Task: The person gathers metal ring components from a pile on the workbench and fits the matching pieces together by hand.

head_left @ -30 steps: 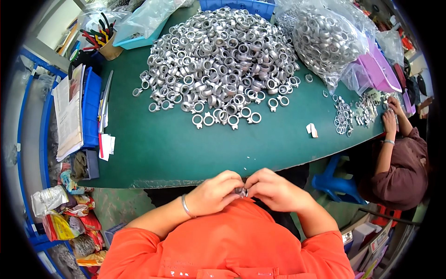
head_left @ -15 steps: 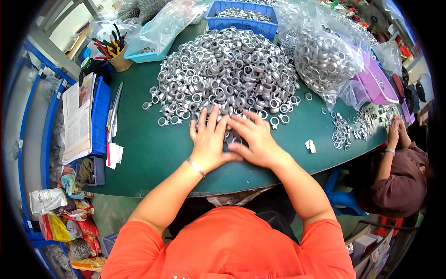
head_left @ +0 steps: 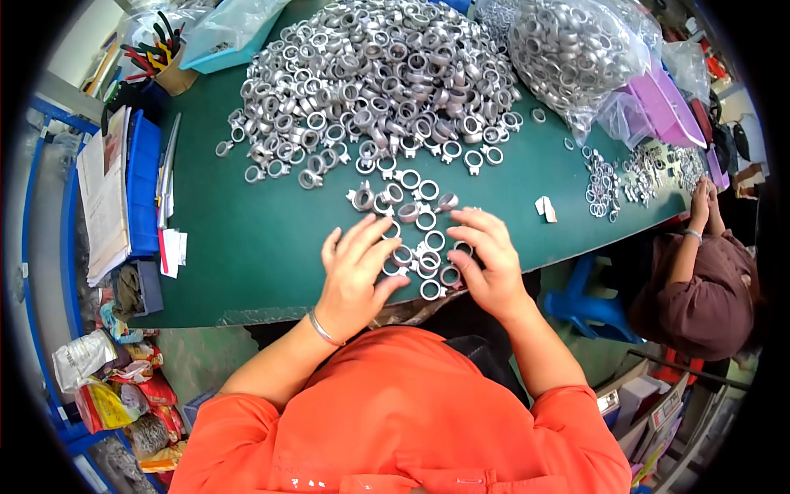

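Note:
A small group of silver metal rings with little lugs [head_left: 426, 262] lies on the green tabletop, near its front edge. My left hand [head_left: 355, 276] rests at the left side of these rings, fingers apart and thumb pointing toward them. Opposite it, my right hand [head_left: 494, 267] curves around their right side, its fingers spread. Some rings touch or sit partly under the fingertips of both hands, but neither hand grips one. Beyond the hands rises a large heap of the same rings [head_left: 374, 90], with loose ones scattered along its near side.
A clear bag full of rings [head_left: 568, 62] and a pink basket [head_left: 671, 111] stand at the back right. Smaller rings [head_left: 602, 188] lie before a co-worker in a brown top [head_left: 699, 288]. At left are a blue tray [head_left: 145, 185] with papers and a holder of pliers [head_left: 176, 76].
Both hands have come back toward me and apart, drawing a group of rings from the heap to the table's front edge. The view has tilted, so the heap sits higher in the picture.

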{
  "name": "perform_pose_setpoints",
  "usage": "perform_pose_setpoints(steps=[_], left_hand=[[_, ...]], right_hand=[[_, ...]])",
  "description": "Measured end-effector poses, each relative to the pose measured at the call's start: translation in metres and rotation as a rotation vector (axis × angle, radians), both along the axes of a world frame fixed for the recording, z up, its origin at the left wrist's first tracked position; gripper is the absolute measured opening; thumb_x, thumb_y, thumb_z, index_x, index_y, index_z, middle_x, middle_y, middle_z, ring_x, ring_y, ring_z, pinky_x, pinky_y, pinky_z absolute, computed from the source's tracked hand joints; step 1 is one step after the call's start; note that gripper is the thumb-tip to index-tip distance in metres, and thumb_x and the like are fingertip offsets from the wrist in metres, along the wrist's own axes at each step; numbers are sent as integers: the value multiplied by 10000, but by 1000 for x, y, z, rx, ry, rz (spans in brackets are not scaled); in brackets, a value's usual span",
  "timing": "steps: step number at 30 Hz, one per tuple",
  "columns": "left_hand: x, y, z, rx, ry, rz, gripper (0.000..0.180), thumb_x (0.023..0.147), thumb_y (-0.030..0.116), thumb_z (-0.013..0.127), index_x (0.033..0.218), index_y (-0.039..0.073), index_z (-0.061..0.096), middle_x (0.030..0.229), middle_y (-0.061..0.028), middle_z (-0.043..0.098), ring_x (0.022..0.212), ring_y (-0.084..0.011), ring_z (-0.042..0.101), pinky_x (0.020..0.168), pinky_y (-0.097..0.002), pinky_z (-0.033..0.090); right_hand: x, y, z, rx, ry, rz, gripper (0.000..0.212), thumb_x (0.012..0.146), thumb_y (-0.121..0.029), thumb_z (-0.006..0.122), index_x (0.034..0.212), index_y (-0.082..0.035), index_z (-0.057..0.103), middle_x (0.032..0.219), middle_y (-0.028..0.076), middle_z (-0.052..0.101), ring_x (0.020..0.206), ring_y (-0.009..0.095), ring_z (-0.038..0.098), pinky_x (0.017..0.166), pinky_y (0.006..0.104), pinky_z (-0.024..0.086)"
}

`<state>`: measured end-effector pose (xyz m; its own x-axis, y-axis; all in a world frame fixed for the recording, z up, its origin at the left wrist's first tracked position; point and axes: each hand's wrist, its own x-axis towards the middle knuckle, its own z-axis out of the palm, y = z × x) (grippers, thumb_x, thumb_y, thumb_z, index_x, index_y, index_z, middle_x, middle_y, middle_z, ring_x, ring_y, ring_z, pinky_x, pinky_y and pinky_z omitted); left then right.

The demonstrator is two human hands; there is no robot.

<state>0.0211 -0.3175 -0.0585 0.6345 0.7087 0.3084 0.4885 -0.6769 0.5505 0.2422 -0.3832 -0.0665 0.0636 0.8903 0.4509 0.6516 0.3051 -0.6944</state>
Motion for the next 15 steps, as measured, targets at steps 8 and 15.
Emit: perform_pose_setpoints(steps=[8,15], left_hand=[[-3,-5,-3,58,-41,-2,298,601,72,847,848,90,681,976,-37,591,883,-228,553,812,-362,380],[-8,-10,2,-333,-465,-60,198,731,-46,780,890,14,678,1080,-109,613,870,-167,615,760,-288,525]], right_hand=[[-20,-12,11,-14,-204,-5,217,717,-128,795,908,-107,694,981,32,598,948,269,551,867,397,390],[-19,-7,12,-139,445,46,159,790,7,750,921,-36,671,1012,98,602,817,172,596,676,284,492]])
